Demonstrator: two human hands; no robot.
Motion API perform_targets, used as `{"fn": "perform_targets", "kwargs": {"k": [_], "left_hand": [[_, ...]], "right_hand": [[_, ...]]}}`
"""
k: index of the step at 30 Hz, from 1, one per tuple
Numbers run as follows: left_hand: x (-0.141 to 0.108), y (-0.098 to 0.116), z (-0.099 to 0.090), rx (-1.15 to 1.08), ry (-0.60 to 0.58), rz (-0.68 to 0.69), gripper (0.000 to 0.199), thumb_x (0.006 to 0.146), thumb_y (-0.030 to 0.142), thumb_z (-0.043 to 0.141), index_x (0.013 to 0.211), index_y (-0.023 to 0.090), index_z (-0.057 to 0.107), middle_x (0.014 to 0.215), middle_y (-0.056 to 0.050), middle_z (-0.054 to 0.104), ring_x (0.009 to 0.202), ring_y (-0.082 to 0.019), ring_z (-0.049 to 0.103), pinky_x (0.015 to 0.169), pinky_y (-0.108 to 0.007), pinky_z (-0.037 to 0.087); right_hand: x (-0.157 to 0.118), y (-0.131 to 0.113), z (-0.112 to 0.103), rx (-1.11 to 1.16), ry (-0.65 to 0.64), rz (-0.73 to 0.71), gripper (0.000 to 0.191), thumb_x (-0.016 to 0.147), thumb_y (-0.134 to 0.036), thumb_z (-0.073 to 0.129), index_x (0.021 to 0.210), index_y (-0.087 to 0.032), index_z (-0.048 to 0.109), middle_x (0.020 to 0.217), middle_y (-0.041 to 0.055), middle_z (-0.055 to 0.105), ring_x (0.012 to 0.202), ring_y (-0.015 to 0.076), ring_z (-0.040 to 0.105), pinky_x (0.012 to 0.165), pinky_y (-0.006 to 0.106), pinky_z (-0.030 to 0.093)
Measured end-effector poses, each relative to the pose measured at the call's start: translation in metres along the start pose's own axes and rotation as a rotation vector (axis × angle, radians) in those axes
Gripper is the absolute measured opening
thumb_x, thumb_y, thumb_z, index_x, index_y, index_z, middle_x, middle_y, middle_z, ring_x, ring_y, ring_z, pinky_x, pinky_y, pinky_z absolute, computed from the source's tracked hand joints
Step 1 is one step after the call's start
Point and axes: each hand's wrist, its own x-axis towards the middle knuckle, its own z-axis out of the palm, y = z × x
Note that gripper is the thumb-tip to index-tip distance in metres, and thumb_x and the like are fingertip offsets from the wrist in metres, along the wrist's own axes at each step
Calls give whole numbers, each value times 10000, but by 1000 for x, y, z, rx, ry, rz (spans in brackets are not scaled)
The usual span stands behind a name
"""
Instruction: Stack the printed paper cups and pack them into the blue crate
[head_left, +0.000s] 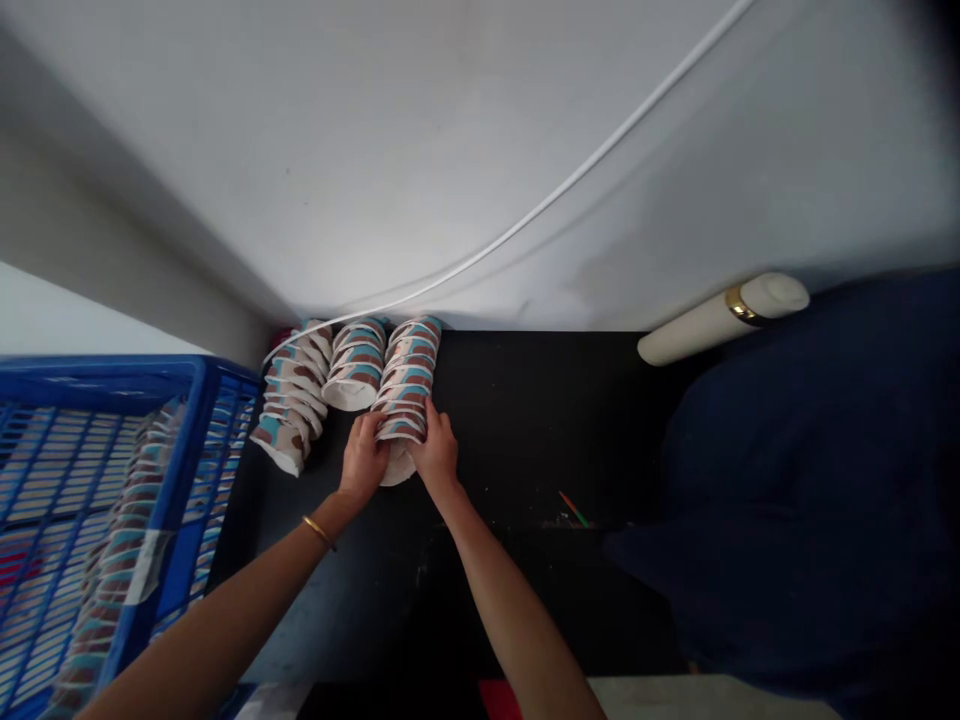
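held stack (pixel 407 385): its ringed pieces sit loosely one inside another, so uneven pressure from the two hands could make the column bow or split apart partway along.
pale near end (pixel 397 466): it looks thin and soft; a hard squeeze from both sides could crease it or fold its rim inward.
middle stack (pixel 355 365): it lies just beside the held one, so a sideways nudge from the knuckles could knock it askew.
left stack (pixel 292 400): it already leans and fans out unevenly; a bump passed along the row could make it slump towards the crate (pixel 199 440).
white cord (pixel 525 218): it droops across the far end of the left stack, and a tug or lift there could snag the pieces.
left hand (pixel 365 460): fingers partly curled, closed in on the left side of the held stack near its front; the wrist wears a bangle (pixel 319 532).
right hand (pixel 437 452): partly closed too, with its fingers against the right side; the person seems to have the stack pinched between both hands, though how firmly cannot be told.
where the held stack lies: between the two hands and touching both, on the black table (pixel 525 430); its pale end sits between the palms, and the rest runs away from the fingertips towards the wall (pixel 465 130).
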Motion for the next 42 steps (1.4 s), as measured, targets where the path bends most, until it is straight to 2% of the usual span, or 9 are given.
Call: {"fn": "perform_targets", "kwargs": {"k": [10,12,16,19,23,28,34,38,42], "left_hand": [[-3,-11,1,20,10,82,387,798,103,572,1175,178,522,1177,-121,602,1145,-266,585,1020,-435,489],[-3,-10,0,27,0,93,369,806,101,565,1165,180,527,1194,-122,594,1168,-269,572,1036,-441,477],[-3,-8,0,36,-4,97,368,817,96,548,1172,191,523,1208,-114,585,1177,-262,565,1034,-433,481],[-3,-8,1,45,5,95,380,810,74,528,1174,182,517,1209,-121,581,1180,-263,559,1034,-438,481],[-2,-7,1,56,-14,102,379,804,69,534,1167,177,530,1209,-129,582,1192,-269,552,1040,-442,476],[-2,-10,2,64,-25,84,405,805,100,568,1200,179,519,1220,-128,589,1202,-273,561,1043,-433,479],[2,-10,1,86,-29,15,630,843,181,598,1429,162,367,1329,-159,554,1216,-283,571,1035,-425,491],[12,-4,-4,113,-97,-16,708,819,195,632,1476,189,370,1308,-144,566,1187,-306,583,1016,-448,500],[15,-1,-6,104,-108,-55,705,813,148,595,1479,211,375,1261,-125,573,1157,-292,591,1001,-442,510]], "right_hand": [[-2,3,7,193,105,-45,688,787,-263,631,1436,-182,419,1230,123,588,989,249,629,837,334,508],[-5,4,10,245,141,-21,652,780,-274,634,1393,-168,438,1196,119,609,941,237,639,810,333,515],[-15,4,13,293,184,30,433,812,-284,602,1220,-163,525,1064,88,649,916,224,645,789,317,511],[-17,3,13,307,193,41,478,816,-261,594,1271,-152,496,1043,79,649,926,215,641,803,307,507],[-6,4,6,242,103,25,670,769,-221,640,1408,-137,454,1087,95,618,908,212,631,820,304,504],[7,0,-8,19,-52,32,660,809,-283,660,1442,-209,488,1079,85,594,924,237,627,817,311,493],[5,-14,-12,-158,-132,14,685,865,-334,613,1503,-205,402,1174,114,561,942,249,630,787,318,496],[10,-9,-16,-124,-181,-42,726,859,-350,632,1514,-171,377,1181,129,553,1002,259,618,837,337,507],[22,8,-30,34,-276,-208,819,794,-450,732,1484,-138,421,1125,121,566,1061,256,592,942,365,496]]}}
